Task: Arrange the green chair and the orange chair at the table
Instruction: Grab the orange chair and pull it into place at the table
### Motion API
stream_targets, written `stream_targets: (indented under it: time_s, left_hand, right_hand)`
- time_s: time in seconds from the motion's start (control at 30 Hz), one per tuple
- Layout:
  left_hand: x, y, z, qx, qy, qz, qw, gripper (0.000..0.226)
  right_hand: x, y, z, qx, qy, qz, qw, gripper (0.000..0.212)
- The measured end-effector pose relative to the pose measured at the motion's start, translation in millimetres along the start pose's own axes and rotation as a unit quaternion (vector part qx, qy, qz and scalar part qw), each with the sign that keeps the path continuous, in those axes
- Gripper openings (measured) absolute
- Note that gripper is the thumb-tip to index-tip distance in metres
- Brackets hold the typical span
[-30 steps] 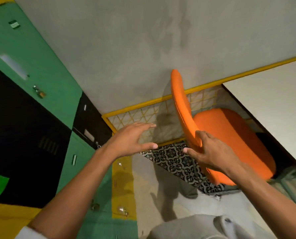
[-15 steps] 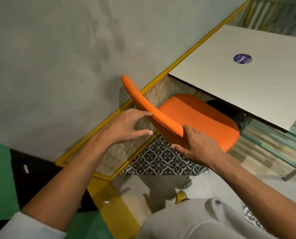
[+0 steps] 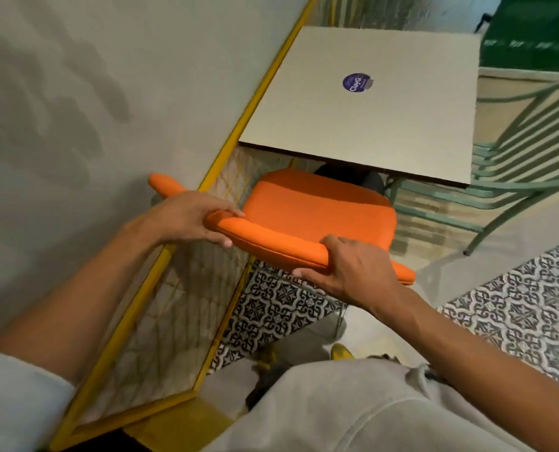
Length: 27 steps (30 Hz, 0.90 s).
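Observation:
The orange chair faces the white square table, its seat front tucked just under the near table edge. My left hand grips the left part of the chair's curved backrest. My right hand grips the backrest's right part, fingers wrapped over its top. A green chair shows only as a dark green patch beyond the table's far right corner.
A grey wall with a yellow rail runs close along the left of the chair and table. A pale green metal bench frame stands right of the table. Patterned black-and-white floor tiles lie around my feet.
My left hand, open and off the chair before, has closed on the backrest. My view has swung right to face the table, with the chair now square to it.

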State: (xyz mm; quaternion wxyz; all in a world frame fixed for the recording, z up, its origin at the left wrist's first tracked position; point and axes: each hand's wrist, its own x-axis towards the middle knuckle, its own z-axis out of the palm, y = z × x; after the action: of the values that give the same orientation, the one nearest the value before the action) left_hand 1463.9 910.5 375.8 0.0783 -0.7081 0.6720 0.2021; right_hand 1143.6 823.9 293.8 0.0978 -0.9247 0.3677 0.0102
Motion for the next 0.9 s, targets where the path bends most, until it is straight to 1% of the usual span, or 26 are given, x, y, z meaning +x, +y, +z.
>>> stream_targets:
  time_s: [0.07, 0.17, 0.2, 0.27, 0.37, 0.47, 0.57, 0.67, 0.77, 0.9]
  left_hand:
    - [11.9, -32.6, -1.4, 0.04, -0.013, -0.004, 0.999, 0.074]
    - [25.0, -70.3, 1.2, 0.073, -0.02, -0.013, 0.997, 0.09]
    - [28.7, -80.1, 5.7, 0.076, -0.011, -0.004, 0.997, 0.094]
    - [35.1, -91.4, 15.3, 0.098, 0.02, 0.019, 0.995, 0.092]
    - [38.0, -104.3, 28.9, 0.122, 0.077, 0.056, 0.988, 0.086]
    - [34.4, -112.3, 38.4, 0.127, 0.106, 0.073, 0.983, 0.089]
    - [31.6, -114.2, 45.5, 0.132, 0.134, 0.101, 0.977, 0.086]
    - [28.2, -115.7, 49.9, 0.133, 0.158, 0.1, 0.973, 0.08]
    - [24.9, -120.8, 55.7, 0.133, 0.161, 0.099, 0.973, 0.087]
    - [20.9, -121.3, 61.0, 0.134, 0.163, 0.105, 0.972, 0.091]
  right_hand:
    - [0.9, -9.7, 1.2, -0.022, 0.024, 0.049, 0.998, 0.094]
    - [-1.5, -25.0, 0.4, -0.035, 0.058, 0.102, 0.993, 0.097]
    - [-1.1, -28.8, 1.3, -0.04, 0.077, 0.115, 0.99, 0.096]
    - [0.1, -32.7, 3.2, -0.052, 0.108, 0.135, 0.984, 0.094]
    - [-2.7, -37.5, 7.4, -0.047, 0.124, 0.149, 0.98, 0.091]
    - [-6.6, -42.7, 10.1, -0.06, 0.141, 0.142, 0.978, 0.088]
    - [-7.9, -43.0, 9.4, -0.057, 0.129, 0.157, 0.978, 0.089]
    - [-8.9, -44.8, 7.5, -0.058, 0.115, 0.177, 0.976, 0.093]
    - [-11.5, -49.2, 9.8, -0.068, 0.109, 0.176, 0.976, 0.095]
    - [-15.2, -47.6, 11.2, -0.061, 0.084, 0.187, 0.977, 0.099]
